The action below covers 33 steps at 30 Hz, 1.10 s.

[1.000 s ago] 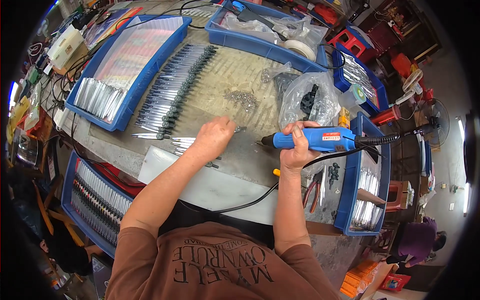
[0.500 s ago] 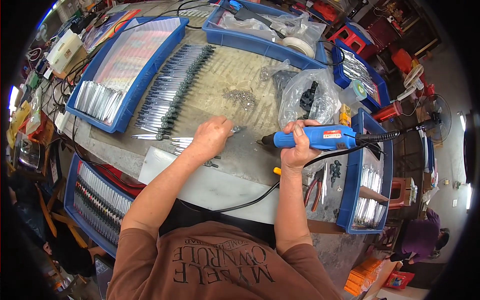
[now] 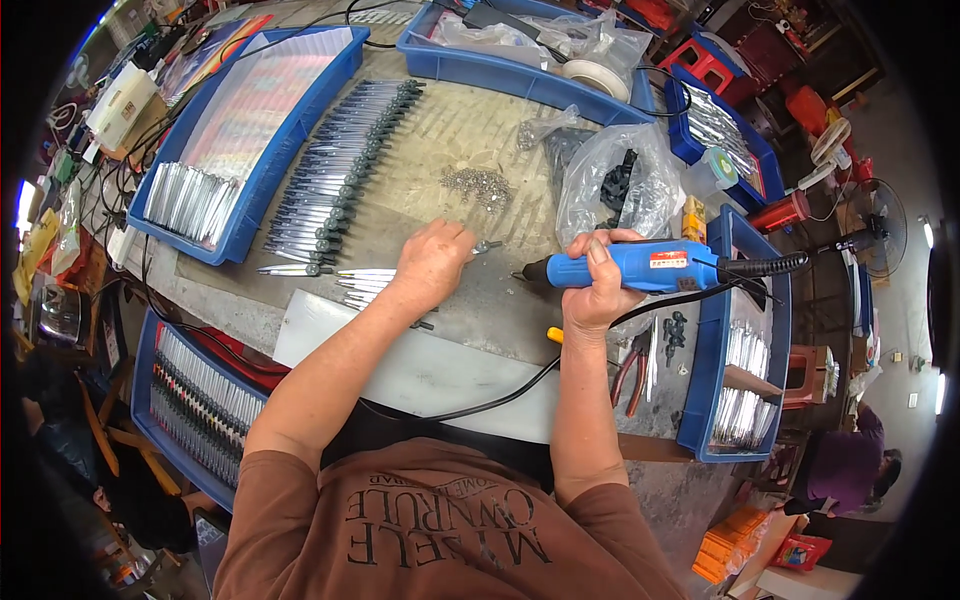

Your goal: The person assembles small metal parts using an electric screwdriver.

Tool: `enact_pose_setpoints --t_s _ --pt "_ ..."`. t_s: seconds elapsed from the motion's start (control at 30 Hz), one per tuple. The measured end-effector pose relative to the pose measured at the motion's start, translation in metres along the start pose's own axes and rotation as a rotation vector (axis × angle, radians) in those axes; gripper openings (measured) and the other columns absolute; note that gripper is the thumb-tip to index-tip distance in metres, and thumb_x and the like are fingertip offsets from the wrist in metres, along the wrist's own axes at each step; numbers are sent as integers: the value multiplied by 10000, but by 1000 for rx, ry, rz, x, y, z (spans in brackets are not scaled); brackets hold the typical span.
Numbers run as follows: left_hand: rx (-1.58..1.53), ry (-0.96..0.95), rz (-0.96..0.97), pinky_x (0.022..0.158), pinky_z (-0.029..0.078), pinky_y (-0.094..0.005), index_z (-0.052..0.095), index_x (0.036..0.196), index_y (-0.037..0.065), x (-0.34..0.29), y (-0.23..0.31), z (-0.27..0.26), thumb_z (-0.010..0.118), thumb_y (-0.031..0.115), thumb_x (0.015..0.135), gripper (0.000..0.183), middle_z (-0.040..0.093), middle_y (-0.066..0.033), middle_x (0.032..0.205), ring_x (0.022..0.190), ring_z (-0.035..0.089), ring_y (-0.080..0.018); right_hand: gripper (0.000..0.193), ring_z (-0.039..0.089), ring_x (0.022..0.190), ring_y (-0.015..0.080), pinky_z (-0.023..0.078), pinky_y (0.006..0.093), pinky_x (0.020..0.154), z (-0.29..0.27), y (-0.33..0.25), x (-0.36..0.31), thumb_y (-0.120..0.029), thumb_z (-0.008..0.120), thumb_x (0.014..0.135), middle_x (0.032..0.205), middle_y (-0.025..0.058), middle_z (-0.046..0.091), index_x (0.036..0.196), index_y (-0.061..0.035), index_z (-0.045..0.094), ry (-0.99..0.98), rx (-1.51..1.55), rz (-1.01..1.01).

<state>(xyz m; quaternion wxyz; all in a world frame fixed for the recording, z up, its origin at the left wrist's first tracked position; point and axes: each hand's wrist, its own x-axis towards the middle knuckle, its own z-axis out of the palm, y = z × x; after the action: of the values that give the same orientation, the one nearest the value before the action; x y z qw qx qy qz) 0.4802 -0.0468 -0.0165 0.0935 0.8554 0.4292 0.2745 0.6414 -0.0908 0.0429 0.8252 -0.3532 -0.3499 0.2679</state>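
Observation:
My right hand (image 3: 598, 283) is wrapped round a blue electric screwdriver (image 3: 640, 268), its dark nose pointing left, a black cable leaving its back end. My left hand (image 3: 434, 265) is closed on a slim silver rod with a dark end (image 3: 486, 246); only that end shows past the fingers, a short gap from the screwdriver's tip. Under my left wrist lie several silver rods (image 3: 365, 283) with dark ends. Beyond my left hand is a loose pile of tiny metal parts (image 3: 478, 186), probably screws. A long row of similar dark-ended rods (image 3: 335, 180) lies to the left.
Blue trays with silver rods stand at the left (image 3: 240, 225), lower left (image 3: 150, 400) and right (image 3: 708, 350). Another blue tray (image 3: 500, 85) holds plastic bags at the back. A clear bag of black parts (image 3: 575, 205) and red-handled pliers (image 3: 630, 385) lie near my right hand.
My left hand has shifted slightly right with the rod, and the screwdriver has come a little lower. The grips look the same.

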Motion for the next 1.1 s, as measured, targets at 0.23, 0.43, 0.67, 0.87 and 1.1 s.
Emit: enact_pose_setpoints --t_s 0.23,0.43,0.67,0.87,1.1 --pt "-12 -57 -66 666 447 -372 551 736 48 3 2 0 620 109 689 103 550 -74 766 790 527 -272 346 496 554 192 440 318 572 1 -1 -1 6 528 668 673 98 464 973 23 366 13 2 6" --pt "-6 -80 -101 670 447 -374 553 720 47 4 3 -1 618 108 692 93 557 -74 769 793 529 -273 311 499 555 194 441 315 572 1 -1 -1 -7 537 669 675 96 474 941 25 391 6 -10 11" --pt "-63 -50 -156 668 446 -370 569 706 55 3 3 2 632 111 676 89 568 -53 771 780 528 -269 303 499 557 190 435 310 565 16 -1 3 -17 548 669 682 97 482 937 37 417 -21 9 26" --pt "-82 -58 -182 676 457 -369 581 714 65 2 4 1 617 115 690 66 552 -56 789 801 523 -265 293 503 556 186 436 310 572 41 13 10 -11 568 663 675 93 483 917 45 434 -90 6 48" --pt "-85 -21 -164 654 452 -374 579 704 60 0 2 4 634 119 672 87 553 -61 766 762 528 -272 275 521 576 149 446 275 547 48 26 13 14 599 652 693 68 513 889 25 460 -145 -43 80"
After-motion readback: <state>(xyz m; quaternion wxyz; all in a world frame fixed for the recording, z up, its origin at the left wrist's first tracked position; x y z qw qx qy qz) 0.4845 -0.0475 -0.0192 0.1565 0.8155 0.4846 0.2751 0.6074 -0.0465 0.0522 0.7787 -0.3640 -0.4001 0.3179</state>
